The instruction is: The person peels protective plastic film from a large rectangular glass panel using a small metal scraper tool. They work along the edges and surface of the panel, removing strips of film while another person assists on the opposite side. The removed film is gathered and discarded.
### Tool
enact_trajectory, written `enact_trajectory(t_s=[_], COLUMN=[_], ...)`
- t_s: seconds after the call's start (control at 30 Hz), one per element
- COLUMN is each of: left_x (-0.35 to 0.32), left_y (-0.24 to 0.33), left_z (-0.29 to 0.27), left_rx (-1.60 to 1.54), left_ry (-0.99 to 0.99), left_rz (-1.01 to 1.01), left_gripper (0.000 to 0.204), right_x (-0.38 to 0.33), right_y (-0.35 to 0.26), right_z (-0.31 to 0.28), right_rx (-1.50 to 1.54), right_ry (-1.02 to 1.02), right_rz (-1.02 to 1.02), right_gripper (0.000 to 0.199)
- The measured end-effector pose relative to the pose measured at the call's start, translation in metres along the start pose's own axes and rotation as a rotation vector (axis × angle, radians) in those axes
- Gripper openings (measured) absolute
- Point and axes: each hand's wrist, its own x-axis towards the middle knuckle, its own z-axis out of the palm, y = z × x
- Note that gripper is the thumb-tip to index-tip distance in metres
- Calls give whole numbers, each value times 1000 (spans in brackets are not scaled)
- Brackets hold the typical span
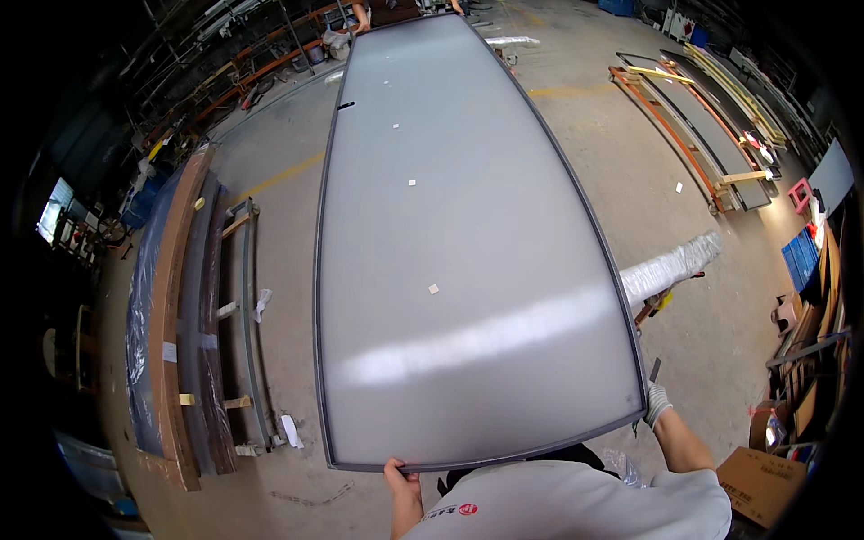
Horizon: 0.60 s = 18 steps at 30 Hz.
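A long frosted glass panel in a dark grey frame [504, 234] stretches away from my body, with small pale square pads dotted down its surface. My left hand [402, 479], bare, grips the frame's near edge close to its left corner; the thumb lies on top and the fingers go underneath. By the near right corner, my right hand [659, 402] wears a whitish knit glove and is closed. A thin dark flat tool [655, 369] sticks up from it, beside the frame. The glove's fingers are partly hidden, so whether they also touch the frame I cannot tell.
Another person's hand [363, 16] is at the panel's far end. Wrapped panels [180, 324] and a metal rack [254, 333] stand left. A plastic-wrapped bundle [675, 263] pokes out at right. Farther right are stacked frames [697, 117] and a cardboard box [763, 486].
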Motion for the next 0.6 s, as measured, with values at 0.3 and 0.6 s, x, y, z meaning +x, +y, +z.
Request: enact_trajectory(t_s=[0.3,0.6], left_x=[-80,-136], left_y=[-138,-235], left_z=[25,57], left_rx=[51,87], left_ry=[-20,-216], left_rz=[-37,-188], left_gripper=[7,5], right_x=[84,152], right_y=[-72,-155], right_z=[-129,-216], right_rx=[-53,-34], right_ry=[19,71], right_rz=[12,-12], right_gripper=[19,26])
